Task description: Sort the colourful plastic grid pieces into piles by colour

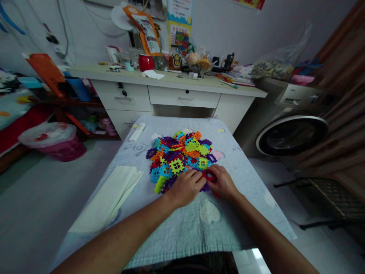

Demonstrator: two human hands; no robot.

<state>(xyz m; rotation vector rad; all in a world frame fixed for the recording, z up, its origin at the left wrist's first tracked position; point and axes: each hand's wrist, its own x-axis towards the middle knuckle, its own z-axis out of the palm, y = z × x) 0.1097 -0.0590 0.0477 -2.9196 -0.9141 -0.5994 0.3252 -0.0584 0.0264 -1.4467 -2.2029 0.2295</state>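
Note:
A heap of colourful plastic interlocking building pieces (pixel 176 166) with notched edges lies on the cloth-covered table. At its near right edge, my right hand (pixel 224 183) pinches a red interlocking piece (pixel 210 175) with a round hole in it. My left hand (pixel 188 186) is just left of it, fingers curled together at the front of the heap and close to the red piece. What those fingers hold, if anything, is hidden. Purple pieces show under and between my hands.
A folded white cloth (pixel 107 198) and a white oblong box (pixel 137 132) lie on the table's left side. Behind stands a white desk (pixel 182 95) crowded with jars and a red mug (pixel 146 62). A washing machine (pixel 288 114) and a rack (pixel 330 198) are at the right, a pink bin (pixel 64 146) at the left.

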